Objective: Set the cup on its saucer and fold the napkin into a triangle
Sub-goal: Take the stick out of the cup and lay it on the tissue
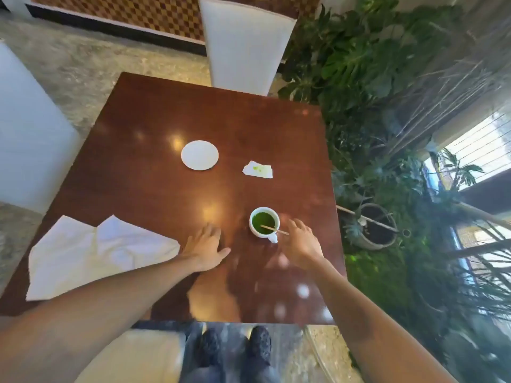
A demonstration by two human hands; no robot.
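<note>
A white cup of green liquid with a thin stick in it stands on the brown table, its handle toward me. My right hand hovers just right of the cup, fingers spread, holding nothing. My left hand lies flat on the table to the cup's left, open. The empty white saucer sits farther away, near the table's middle. A large crumpled white napkin lies unfolded at the table's left near corner.
A small folded paper tissue with green stains lies right of the saucer. A white chair stands at the far side, another at the left. Potted plants crowd the table's right edge.
</note>
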